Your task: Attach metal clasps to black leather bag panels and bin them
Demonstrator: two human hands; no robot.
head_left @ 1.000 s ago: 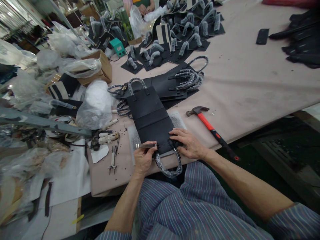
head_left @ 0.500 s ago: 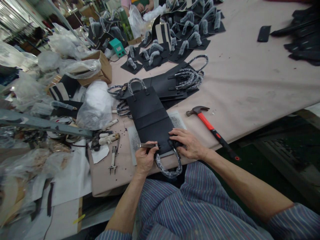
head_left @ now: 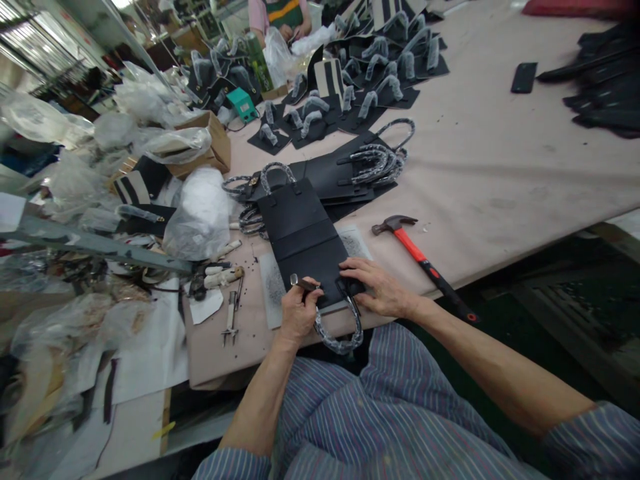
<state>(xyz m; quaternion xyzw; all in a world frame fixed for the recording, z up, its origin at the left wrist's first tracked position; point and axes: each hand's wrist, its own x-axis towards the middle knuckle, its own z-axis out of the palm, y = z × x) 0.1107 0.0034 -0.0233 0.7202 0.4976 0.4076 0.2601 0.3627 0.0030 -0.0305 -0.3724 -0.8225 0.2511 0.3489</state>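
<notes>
A black bag panel (head_left: 306,223) with plastic-wrapped handles at both ends lies in front of me, over a pale speckled board (head_left: 274,283). My left hand (head_left: 299,312) is closed around a short metal punch (head_left: 303,283), its lower end by the base of the near handle (head_left: 340,343). Fingers hide that tip. My right hand (head_left: 377,287) rests on the panel's right edge with fingers stretched out, beside the handle's other base. To the right lies a claw hammer (head_left: 425,263) with a red and black grip.
Behind the panel are stacked black bag pieces (head_left: 335,163). Wing dividers (head_left: 231,320) and plastic bags (head_left: 197,213) are on the left. A phone (head_left: 524,78) lies far right. Across the table, a co-worker's hands (head_left: 294,32) show near many wrapped handles (head_left: 370,103).
The punch has swung from lying nearly flat to standing more upright, and my left hand has turned with it. My right hand stays on the panel. The view has shifted slightly.
</notes>
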